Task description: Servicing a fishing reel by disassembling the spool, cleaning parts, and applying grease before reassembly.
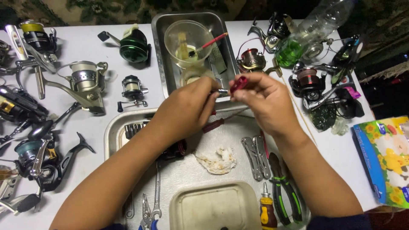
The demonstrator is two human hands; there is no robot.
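I see a small red metal part (238,84) pinched in my right hand (266,104), held up above the far edge of the big steel tray (114,132). My left hand (184,108) meets it from the other side, fingers closed on a short silver piece (222,91) that touches the red part. Beneath the hands lie a crumpled rag (218,160), a folded multitool (256,156) and green-handled pliers (284,194). Farther off sits a deeper pan (162,51) holding a clear plastic cup (187,40), with fishing reels (87,83) spread over the white table (81,42).
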